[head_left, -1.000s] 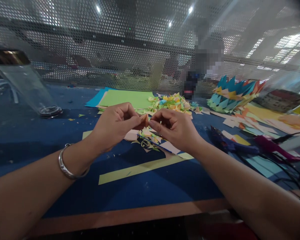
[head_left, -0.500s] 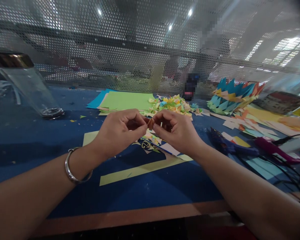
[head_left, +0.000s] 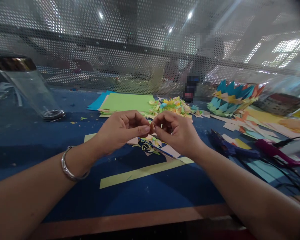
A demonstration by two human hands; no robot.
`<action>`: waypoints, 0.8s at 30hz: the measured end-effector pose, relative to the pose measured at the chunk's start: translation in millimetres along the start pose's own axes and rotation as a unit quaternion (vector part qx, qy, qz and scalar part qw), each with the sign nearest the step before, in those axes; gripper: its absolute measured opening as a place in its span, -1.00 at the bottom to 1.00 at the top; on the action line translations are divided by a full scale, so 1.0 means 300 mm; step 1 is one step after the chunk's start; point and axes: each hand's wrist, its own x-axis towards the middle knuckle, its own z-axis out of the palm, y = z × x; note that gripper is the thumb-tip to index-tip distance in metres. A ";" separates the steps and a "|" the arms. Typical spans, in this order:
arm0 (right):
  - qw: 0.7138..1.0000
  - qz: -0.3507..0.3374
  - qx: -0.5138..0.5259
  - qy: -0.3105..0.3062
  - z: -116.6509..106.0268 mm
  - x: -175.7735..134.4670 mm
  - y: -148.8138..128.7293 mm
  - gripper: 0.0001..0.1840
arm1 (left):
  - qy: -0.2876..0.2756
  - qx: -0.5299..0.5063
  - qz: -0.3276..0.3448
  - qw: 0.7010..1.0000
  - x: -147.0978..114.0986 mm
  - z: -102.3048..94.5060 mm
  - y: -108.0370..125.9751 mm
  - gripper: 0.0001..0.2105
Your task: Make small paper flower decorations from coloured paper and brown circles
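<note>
Between the fingertips of both hands is a small orange-brown piece of folded paper [head_left: 152, 127], mostly hidden by the fingers. My left hand [head_left: 123, 130], with a silver bangle on its wrist, pinches it from the left. From the right, my right hand [head_left: 178, 130] pinches the same piece. Below them on the blue table lie loose paper scraps [head_left: 150, 146] and a thin blue stick, perhaps a pencil or brush [head_left: 162, 148]. Nearer to me rests a long pale yellow paper strip [head_left: 130, 175].
Behind the hands lie a stack of green paper [head_left: 130, 101] and a heap of small folded paper pieces [head_left: 173, 105]. A glass bottle [head_left: 37, 91] stands left. On the right are a zigzag paper crown [head_left: 231, 100], a blue glue gun [head_left: 236, 148], a magenta tool [head_left: 277, 151] and cables.
Both hands still pinch the small paper piece. The left thumb has shifted slightly right and covers more of it. The whole view has moved down a little.
</note>
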 end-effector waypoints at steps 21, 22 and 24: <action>0.999 0.018 0.045 -0.025 -0.002 0.003 0.004 -0.93 | -0.015 0.007 -0.004 1.000 0.005 -0.010 0.001 -0.87; 0.999 0.017 0.033 -0.028 -0.001 0.004 0.005 -0.94 | -0.012 0.029 0.005 0.999 0.003 -0.004 0.000 -0.89; 0.999 0.016 0.013 -0.036 0.002 0.004 0.008 -0.94 | -0.007 0.080 0.025 0.997 -0.002 0.003 -0.003 -0.92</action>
